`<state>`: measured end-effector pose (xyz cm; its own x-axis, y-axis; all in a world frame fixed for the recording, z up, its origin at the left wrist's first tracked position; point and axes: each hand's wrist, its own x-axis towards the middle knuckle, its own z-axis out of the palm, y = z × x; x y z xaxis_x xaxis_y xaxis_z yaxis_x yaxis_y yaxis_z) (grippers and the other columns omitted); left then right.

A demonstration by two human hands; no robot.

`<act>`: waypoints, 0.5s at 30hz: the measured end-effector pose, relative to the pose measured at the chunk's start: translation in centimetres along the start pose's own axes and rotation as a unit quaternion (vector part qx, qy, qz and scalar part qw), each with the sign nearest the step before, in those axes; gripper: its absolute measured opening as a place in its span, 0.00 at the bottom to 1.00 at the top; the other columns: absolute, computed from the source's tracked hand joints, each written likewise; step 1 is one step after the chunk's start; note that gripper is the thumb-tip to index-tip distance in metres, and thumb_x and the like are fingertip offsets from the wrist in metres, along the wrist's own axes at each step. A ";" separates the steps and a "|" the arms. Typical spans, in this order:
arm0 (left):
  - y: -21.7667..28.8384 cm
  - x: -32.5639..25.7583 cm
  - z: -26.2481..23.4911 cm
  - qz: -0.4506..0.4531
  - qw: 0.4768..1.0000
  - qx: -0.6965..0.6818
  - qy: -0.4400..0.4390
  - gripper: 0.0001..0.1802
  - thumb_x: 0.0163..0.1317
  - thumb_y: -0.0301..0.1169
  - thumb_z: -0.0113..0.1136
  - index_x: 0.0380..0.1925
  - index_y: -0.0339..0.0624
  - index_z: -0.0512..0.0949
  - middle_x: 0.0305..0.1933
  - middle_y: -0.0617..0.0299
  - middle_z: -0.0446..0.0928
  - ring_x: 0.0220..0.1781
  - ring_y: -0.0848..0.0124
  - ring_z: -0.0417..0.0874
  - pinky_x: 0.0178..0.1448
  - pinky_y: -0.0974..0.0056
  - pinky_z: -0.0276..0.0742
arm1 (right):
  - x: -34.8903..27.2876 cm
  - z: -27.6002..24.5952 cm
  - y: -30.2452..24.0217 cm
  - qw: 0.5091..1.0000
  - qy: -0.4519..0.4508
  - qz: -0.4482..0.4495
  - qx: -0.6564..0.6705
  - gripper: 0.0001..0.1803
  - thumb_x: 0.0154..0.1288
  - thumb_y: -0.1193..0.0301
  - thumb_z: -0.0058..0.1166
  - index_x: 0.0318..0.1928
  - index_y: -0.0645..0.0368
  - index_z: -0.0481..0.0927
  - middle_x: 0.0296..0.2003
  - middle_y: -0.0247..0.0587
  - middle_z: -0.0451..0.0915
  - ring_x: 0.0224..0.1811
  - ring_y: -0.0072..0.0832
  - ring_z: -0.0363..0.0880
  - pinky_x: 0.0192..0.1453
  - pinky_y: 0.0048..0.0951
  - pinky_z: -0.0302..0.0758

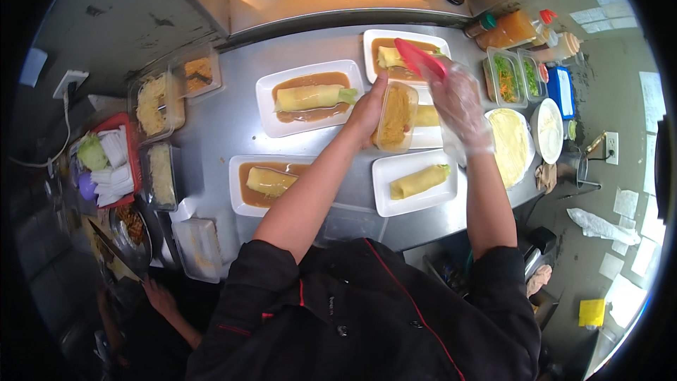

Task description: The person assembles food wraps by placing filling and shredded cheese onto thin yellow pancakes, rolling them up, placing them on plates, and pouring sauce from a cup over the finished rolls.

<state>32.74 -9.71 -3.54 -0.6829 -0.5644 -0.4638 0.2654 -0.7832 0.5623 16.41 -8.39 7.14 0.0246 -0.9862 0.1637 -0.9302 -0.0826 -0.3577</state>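
My left hand (368,107) grips a clear plastic tub (396,117) of orange-brown sauce, held tilted over a white plate (429,137) whose roll is mostly hidden. My right hand (460,102), in a clear plastic glove, holds a red spatula (419,58) above the far plate (404,39). That plate and two others (308,97) (268,183) each carry a yellow rolled crepe lying in brown sauce. A nearer plate (419,182) has a roll with no sauce.
A steel counter (233,127) bears clear tubs of noodles (151,102) and fillings (162,173) at the left. At the right lie a stack of flat crepes (509,144), tubs of shredded vegetables (505,77) and sauce bottles (511,28). Another person's hand (161,298) works at lower left.
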 end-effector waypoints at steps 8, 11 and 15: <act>3.2 -10.6 -2.4 0.225 0.956 -0.175 0.074 0.54 0.61 0.79 0.33 0.60 0.39 0.72 0.55 0.50 0.78 0.57 0.58 0.81 0.62 0.53 0.79 | -5.5 -1.2 -14.5 0.950 -0.158 -0.265 0.037 0.45 0.47 0.80 0.52 0.72 0.70 0.60 0.72 0.68 0.55 0.78 0.59 0.49 0.81 0.50 0.50; 3.9 -15.3 -5.4 0.275 0.927 -0.203 0.153 0.54 0.61 0.79 0.33 0.60 0.38 0.72 0.57 0.50 0.78 0.59 0.58 0.80 0.64 0.53 0.77 | -5.8 3.4 -18.9 0.940 -0.135 -0.313 0.003 0.44 0.49 0.75 0.51 0.70 0.76 0.59 0.72 0.71 0.54 0.78 0.61 0.47 0.82 0.52 0.44; 3.1 -18.6 -10.3 0.346 0.893 -0.181 0.222 0.40 0.69 0.64 0.46 0.60 0.36 0.71 0.57 0.51 0.78 0.60 0.57 0.79 0.67 0.52 0.74 | -5.2 9.2 -23.1 0.946 -0.066 -0.309 0.068 0.44 0.51 0.72 0.50 0.69 0.79 0.59 0.70 0.75 0.56 0.77 0.63 0.49 0.81 0.51 0.45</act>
<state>53.29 -4.40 -0.25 0.0460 -0.9312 -0.3615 0.7771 -0.1941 0.5987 41.09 -2.72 6.09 0.6026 -0.7517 0.2679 -0.6672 -0.6588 -0.3476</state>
